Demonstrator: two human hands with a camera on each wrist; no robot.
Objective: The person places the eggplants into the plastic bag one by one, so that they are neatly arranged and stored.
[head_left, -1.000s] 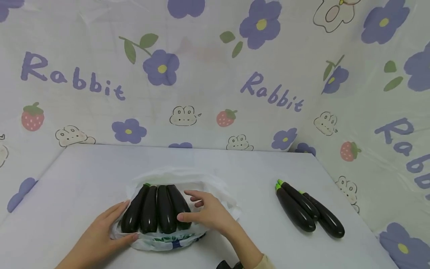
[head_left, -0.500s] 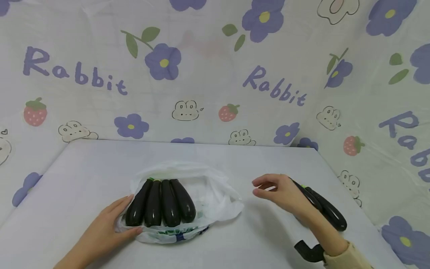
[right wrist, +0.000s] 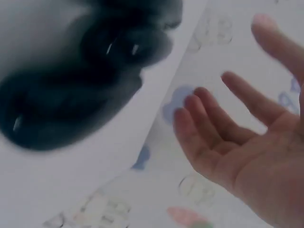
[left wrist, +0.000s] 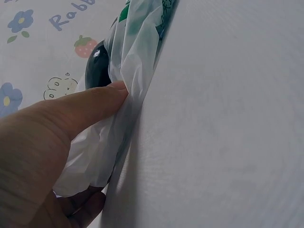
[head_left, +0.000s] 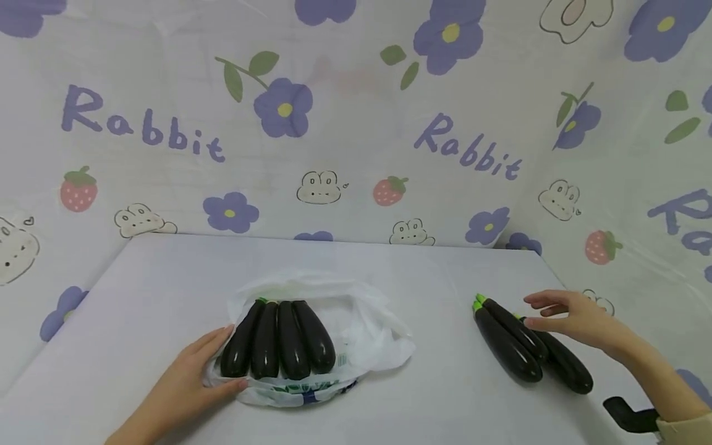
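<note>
This looks like a corner of a room made up with a pretty sheet (head_left: 356, 139), a bit like a spot in a home, but I can't tell which room it is. The sheet goes up behind a big white worktop (head_left: 445, 272) and turns the corner on the right side too. It has purple flowers (head_left: 230, 212), red strawberries (head_left: 78, 191), little rabbit faces (head_left: 319, 188) and the word "Rabbit" (head_left: 467, 148) in wobbly letters. It has soft creases, so it seems to be thin stuff hung up. The worktop is smooth and plain. Shiny dark eggplants (head_left: 293, 340) and a thin white plastic bag (head_left: 369, 352) on it look like everyday kitchen food shopping.
</note>
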